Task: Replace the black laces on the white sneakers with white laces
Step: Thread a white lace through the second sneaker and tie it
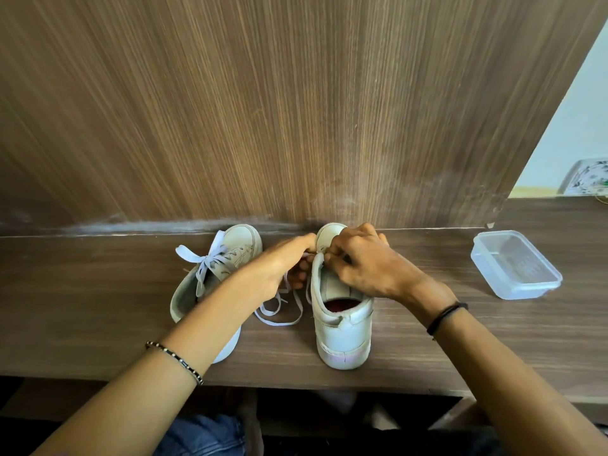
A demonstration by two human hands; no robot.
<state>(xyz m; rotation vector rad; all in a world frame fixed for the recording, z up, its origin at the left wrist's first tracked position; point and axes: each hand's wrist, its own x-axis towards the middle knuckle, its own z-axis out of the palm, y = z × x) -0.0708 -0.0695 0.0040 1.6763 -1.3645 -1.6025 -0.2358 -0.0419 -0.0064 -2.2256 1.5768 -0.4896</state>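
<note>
— Wooden desk (98, 307) under us, wood-grain panel (296, 110) rising behind it. Where are we with the lacing?

— On the unfinished sneaker (342, 327). It stands upright on the desk with its heel toward us and its toe pointing at the panel, so its long axis runs straight away from us.

— And the white lace (279, 311)?

— Its loose lengths lie in loops on the desk just left of the unfinished sneaker. From there they climb up under our left hand (279, 268).

— How do our fingers sit?

— The left hand's fingers are curled round the lace just left of the eyelet rows, with the forefinger stretched toward the toe. Our right hand (365, 261) comes over the tongue from the right. Its fingertips are pressed together, pinching at the top edge of the left eyelet flap. We cannot tell whether a lace tip sits between them.

— So which hand feeds the next pass?

— The left, we judge. The slack lies on its side, and the lace has to cross the sneaker's axis from left to right while the right hand steadies the flap.

— Anything else around?

— The laced sneaker (230, 245), white bow tied, lies left of the unfinished one, beyond the loops. A clear plastic container (516, 264) sits well to the right. We see no black laces.
</note>
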